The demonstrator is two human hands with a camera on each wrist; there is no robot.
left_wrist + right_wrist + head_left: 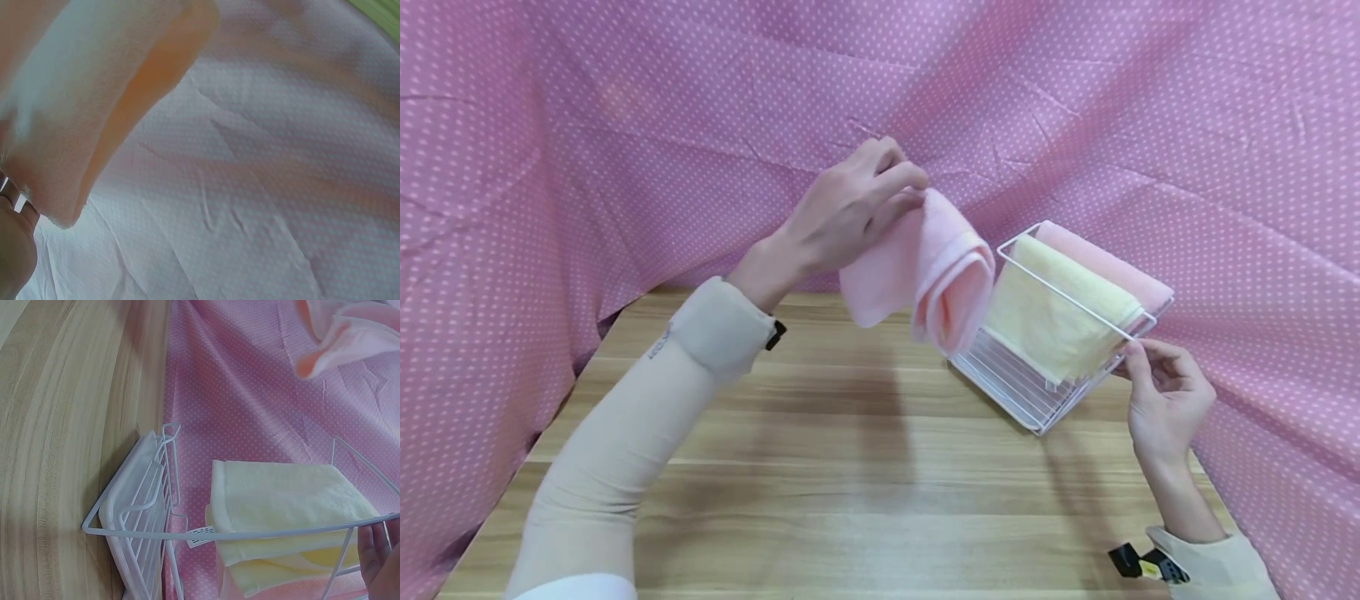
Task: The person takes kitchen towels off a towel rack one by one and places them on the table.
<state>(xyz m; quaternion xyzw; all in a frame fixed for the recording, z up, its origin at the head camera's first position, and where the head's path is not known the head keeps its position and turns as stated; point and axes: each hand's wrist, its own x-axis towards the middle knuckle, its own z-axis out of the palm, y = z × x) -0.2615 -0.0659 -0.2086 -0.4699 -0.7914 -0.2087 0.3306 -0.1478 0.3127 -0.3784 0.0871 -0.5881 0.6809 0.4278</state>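
Note:
My left hand (850, 204) pinches a folded pink towel (955, 267) by its upper edge, above the table and just left of the rack. In the left wrist view the towel (69, 125) hangs in loose folds beside the fingertips. A white wire rack (1000, 377) stands on the table, with a folded yellow towel (1052, 308) draped in it. Behind that hangs another pink towel (1108, 271). With thumb and fingers, my right hand (1168, 408) grips the rack's upper wire at its near right corner. The rack's white tray base (128, 512) shows in the right wrist view.
A wooden table (820, 500) spreads under both hands. Pink polka-dot cloth (737, 108) hangs round its back and sides, close behind the rack. A small printed tag (200, 536) hangs beside the yellow towel in the right wrist view.

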